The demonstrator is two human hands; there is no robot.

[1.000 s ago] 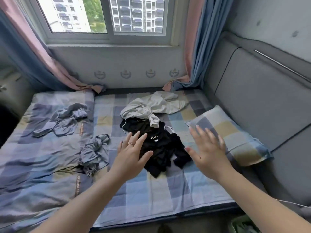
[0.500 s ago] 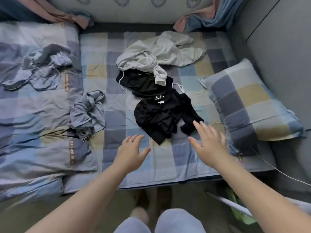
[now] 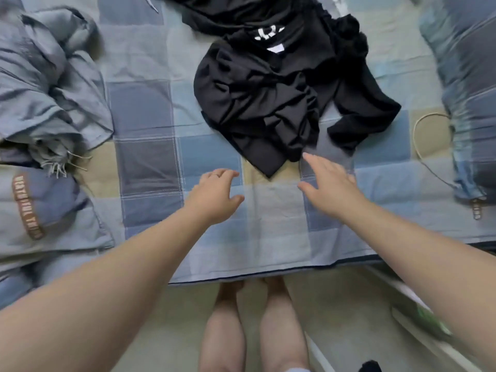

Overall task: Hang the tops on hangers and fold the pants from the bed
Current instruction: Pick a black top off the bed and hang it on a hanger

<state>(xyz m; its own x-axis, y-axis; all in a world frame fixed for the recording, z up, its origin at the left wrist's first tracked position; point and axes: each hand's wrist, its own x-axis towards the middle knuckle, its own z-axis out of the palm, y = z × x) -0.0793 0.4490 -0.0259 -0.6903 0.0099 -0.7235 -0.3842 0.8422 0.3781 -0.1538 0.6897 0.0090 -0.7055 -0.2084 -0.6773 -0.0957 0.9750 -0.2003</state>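
View from above a bed covered in a quilted checked sheet (image 3: pixel 150 157) of blue, grey and tan squares. A crumpled heap of black fabric clothing (image 3: pixel 263 98), with a small white print near its top, lies on the sheet at the centre.

Just below the heap, two bare arms stretch forward over the sheet. The left hand (image 3: pixel 214 194), wearing a thin ring (image 3: pixel 215 175), hovers below the heap's lower left corner, fingers loosely bent and holding nothing. The right hand (image 3: pixel 330 183) is spread flat with straight fingers, also holding nothing. Its fingertips lie right at the heap's lowest hem, and it is unclear whether they touch it.

Left of the heap lies a rumpled grey-blue garment (image 3: pixel 53 84). Right of the heap sit a checked blue pillow (image 3: pixel 467 76) and a pale looped cord (image 3: pixel 418 135). Below the heap, past the bed's edge, bare legs (image 3: pixel 255 331) stand on the floor.
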